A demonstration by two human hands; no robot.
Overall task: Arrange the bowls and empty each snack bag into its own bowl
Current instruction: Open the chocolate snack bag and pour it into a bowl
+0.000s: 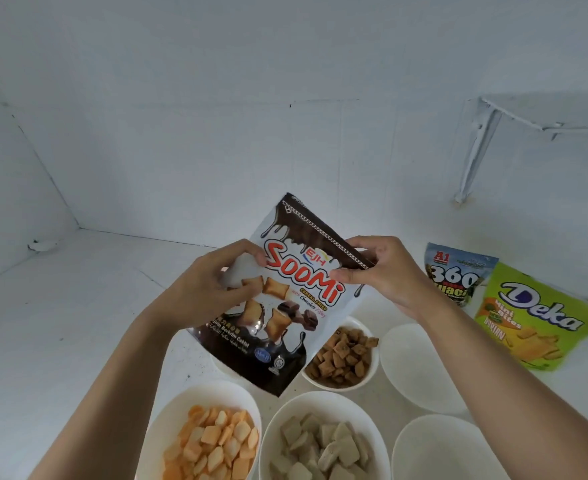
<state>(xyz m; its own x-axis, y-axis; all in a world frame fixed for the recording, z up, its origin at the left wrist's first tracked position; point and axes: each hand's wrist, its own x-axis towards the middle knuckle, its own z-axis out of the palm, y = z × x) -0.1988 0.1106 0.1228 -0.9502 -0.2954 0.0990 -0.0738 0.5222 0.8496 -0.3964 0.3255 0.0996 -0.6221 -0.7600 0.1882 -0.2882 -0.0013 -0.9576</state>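
Note:
I hold a brown-and-white Soomi snack bag (282, 306) upright above the bowls. My left hand (212, 282) pinches its upper left edge and my right hand (379, 271) grips its top right corner by the zip strip. Below it, white bowls stand on the counter: one with orange-white snacks (199, 434), one with pale grey pieces (320, 441), one with brown squares (344, 355). Two empty bowls sit to the right, one further back (417, 365) and one at the front (452, 452). Another bowl's rim (220, 367) peeks out behind the bag.
A blue "360" snack bag (458, 271) and a green Deka bag (535, 317) stand at the right, behind the empty bowls. The white counter (60, 306) runs left to a corner of white walls. A white shelf bracket (479, 150) hangs on the right wall.

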